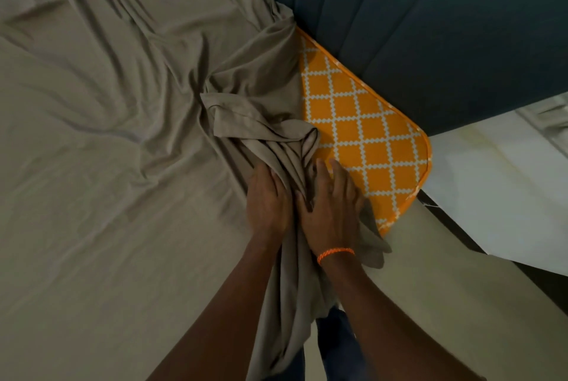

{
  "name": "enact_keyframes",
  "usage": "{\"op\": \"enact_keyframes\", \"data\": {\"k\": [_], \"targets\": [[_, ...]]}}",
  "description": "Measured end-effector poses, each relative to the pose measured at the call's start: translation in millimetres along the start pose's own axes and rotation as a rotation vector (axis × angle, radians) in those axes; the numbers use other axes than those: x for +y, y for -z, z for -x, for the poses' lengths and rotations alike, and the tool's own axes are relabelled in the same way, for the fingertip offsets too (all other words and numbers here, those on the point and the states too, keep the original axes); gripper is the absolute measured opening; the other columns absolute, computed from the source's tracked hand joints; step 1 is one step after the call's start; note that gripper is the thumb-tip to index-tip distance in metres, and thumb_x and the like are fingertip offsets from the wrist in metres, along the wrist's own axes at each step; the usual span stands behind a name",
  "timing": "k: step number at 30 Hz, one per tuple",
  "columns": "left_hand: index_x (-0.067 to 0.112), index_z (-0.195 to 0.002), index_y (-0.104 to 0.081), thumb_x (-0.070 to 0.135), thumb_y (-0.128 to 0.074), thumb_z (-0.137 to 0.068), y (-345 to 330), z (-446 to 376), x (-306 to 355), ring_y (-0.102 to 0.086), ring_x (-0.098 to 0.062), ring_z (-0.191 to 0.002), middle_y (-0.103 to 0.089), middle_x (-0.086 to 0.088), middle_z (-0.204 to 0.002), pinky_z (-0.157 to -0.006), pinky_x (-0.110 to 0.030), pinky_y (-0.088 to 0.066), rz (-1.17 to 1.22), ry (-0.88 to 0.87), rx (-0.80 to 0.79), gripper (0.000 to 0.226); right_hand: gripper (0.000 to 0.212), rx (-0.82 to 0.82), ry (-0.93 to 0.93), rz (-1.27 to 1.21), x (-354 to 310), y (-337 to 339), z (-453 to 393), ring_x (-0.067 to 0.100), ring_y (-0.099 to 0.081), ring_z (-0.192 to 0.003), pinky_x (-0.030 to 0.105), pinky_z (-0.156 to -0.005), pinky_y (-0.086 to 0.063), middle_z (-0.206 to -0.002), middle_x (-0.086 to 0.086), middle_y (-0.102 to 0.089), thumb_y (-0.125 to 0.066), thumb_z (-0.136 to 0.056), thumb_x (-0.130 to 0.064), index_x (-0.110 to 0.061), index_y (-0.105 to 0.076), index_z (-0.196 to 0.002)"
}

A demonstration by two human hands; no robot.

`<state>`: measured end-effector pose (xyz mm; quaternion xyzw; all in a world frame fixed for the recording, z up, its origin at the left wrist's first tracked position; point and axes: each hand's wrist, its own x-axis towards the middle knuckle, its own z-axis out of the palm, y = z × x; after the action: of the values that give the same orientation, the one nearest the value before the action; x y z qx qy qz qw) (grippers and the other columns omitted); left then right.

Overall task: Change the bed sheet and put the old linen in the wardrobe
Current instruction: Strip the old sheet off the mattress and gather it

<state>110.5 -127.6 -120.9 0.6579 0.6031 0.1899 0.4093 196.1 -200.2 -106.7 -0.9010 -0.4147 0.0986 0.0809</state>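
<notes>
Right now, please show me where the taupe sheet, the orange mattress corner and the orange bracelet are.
taupe sheet (92,165): head view, on its flat spread part.
orange mattress corner (368,134): head view, on the bare patterned top.
orange bracelet (335,254): head view, on the cord across the right wrist.

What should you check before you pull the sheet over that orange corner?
1. Both hands on the sheet: ok. The left hand and the right hand gather its bunched corner.
2. Firm grip: cannot tell, the fingertips are hidden in the folds.
3. Mattress corner bare and reachable: ok, its orange pattern shows beside the hands.
4. Sheet smooth: not ok, it is wrinkled toward the corner.
5. Room at the headboard: cannot tell, the mattress sits right against it.
</notes>
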Motion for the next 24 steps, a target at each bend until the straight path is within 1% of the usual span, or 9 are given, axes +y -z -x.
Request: {"op": "enact_keyframes", "data": {"k": [5, 8, 10, 11, 14, 18, 19, 22, 24], "targets": [[0.020, -0.130, -0.052, 0.040, -0.029, -0.108, -2.4, 8.4, -4.6, -0.058, -0.023, -0.116, -0.062, -0.001, -0.124, -0.095, -0.048, -0.051, 0.039, 0.019, -0.002, 0.038, 0.076, -0.045, -0.178, 0.196, 33.1, -4.7, 57.5, 0.039, -0.048, -0.135, 0.056, -0.097, -0.045, -0.147, 0.017, -0.045, -0.055, -0.094, -0.056, -0.014, -0.037, -0.155], [0.017, -0.132, -0.052, 0.035, -0.033, -0.107, -2.5, 12.8, -5.0, -0.057, -0.026, -0.118, -0.062, -0.004, -0.127, -0.096, -0.050, -0.050, 0.026, 0.005, -0.037, 0.036, 0.042, -0.197, -0.192, 0.072, 24.0, -15.9, 45.1, 0.037, -0.070, -0.088, 0.043, -0.064, -0.056, -0.105, 0.020, -0.066, -0.046, -0.102, -0.024, -0.009, -0.044, -0.141], [0.014, -0.139, -0.052, 0.034, -0.034, -0.105, 0.4, 14.5, -6.6, -0.056, -0.028, -0.123, -0.061, -0.008, -0.133, -0.101, -0.047, -0.049, 0.063, 0.005, -0.027, 0.043, 0.043, -0.246, -0.120, -0.008, 4.2, -21.6, 12.5, 0.036, -0.071, -0.065, 0.040, -0.052, -0.052, -0.080, 0.019, -0.071, -0.049, -0.101, -0.015, -0.007, -0.054, -0.143], [0.011, -0.141, -0.051, 0.035, -0.034, -0.104, 2.3, 14.7, -9.2, -0.056, -0.029, -0.125, -0.061, -0.010, -0.135, -0.102, -0.048, -0.048, 0.089, 0.008, -0.017, 0.048, 0.046, -0.242, -0.071, -0.079, -11.3, -19.5, -11.7, 0.039, -0.071, -0.070, 0.042, -0.056, -0.051, -0.082, 0.022, -0.071, -0.050, -0.102, -0.014, -0.008, -0.052, -0.148], [0.011, -0.146, -0.049, 0.031, -0.033, -0.105, 14.3, 10.1, -11.6, -0.058, -0.030, -0.127, -0.061, -0.012, -0.139, -0.103, -0.049, -0.049, 0.151, 0.013, 0.026, 0.049, 0.053, -0.103, 0.025, -0.249, -76.3, 9.3, -109.9, 0.043, -0.062, -0.112, 0.046, -0.088, -0.045, -0.127, 0.027, -0.063, -0.048, -0.104, -0.013, -0.011, -0.040, -0.156], [0.018, -0.150, -0.048, 0.016, -0.035, -0.110, 35.8, -1.2, -5.8, -0.054, -0.007, -0.124, -0.057, 0.010, -0.138, -0.100, -0.011, -0.040, 0.205, 0.096, 0.111, 0.041, 0.044, 0.027, 0.111, -0.343, -141.3, 51.6, -188.0, 0.036, -0.060, -0.119, 0.035, -0.092, -0.037, -0.131, 0.022, -0.064, -0.043, -0.104, -0.009, -0.005, -0.048, -0.148], [0.018, -0.145, -0.052, 0.015, -0.037, -0.110, 39.9, -3.5, -4.4, -0.055, -0.004, -0.117, -0.057, 0.012, -0.132, -0.096, -0.011, -0.041, 0.206, 0.108, 0.133, 0.038, 0.045, 0.001, 0.133, -0.351, -146.2, 52.0, -185.8, 0.037, -0.061, -0.116, 0.039, -0.091, -0.039, -0.128, 0.022, -0.065, -0.043, -0.106, -0.012, -0.008, -0.045, -0.150], [0.013, -0.103, -0.059, 0.019, -0.041, -0.098, 45.4, -8.7, -3.2, -0.057, -0.015, -0.095, -0.062, 0.004, -0.108, -0.082, -0.038, -0.048, 0.114, 0.102, 0.094, 0.020, 0.044, -0.100, 0.057, -0.364, -133.9, 37.9, -149.9, 0.041, -0.064, -0.110, 0.042, -0.080, -0.046, -0.123, 0.021, -0.065, -0.050, -0.106, -0.025, -0.015, -0.044, -0.149], [0.012, -0.089, -0.061, 0.024, -0.044, -0.091, 49.7, -11.7, -7.2, -0.061, -0.026, -0.102, -0.063, -0.005, -0.115, -0.082, -0.041, -0.051, 0.020, 0.090, 0.033, 0.021, 0.054, -0.199, -0.004, -0.331, -116.5, 18.7, -120.0, 0.038, -0.062, -0.118, 0.039, -0.083, -0.042, -0.134, 0.018, -0.062, -0.056, -0.104, -0.034, -0.015, -0.039, -0.151]]}}
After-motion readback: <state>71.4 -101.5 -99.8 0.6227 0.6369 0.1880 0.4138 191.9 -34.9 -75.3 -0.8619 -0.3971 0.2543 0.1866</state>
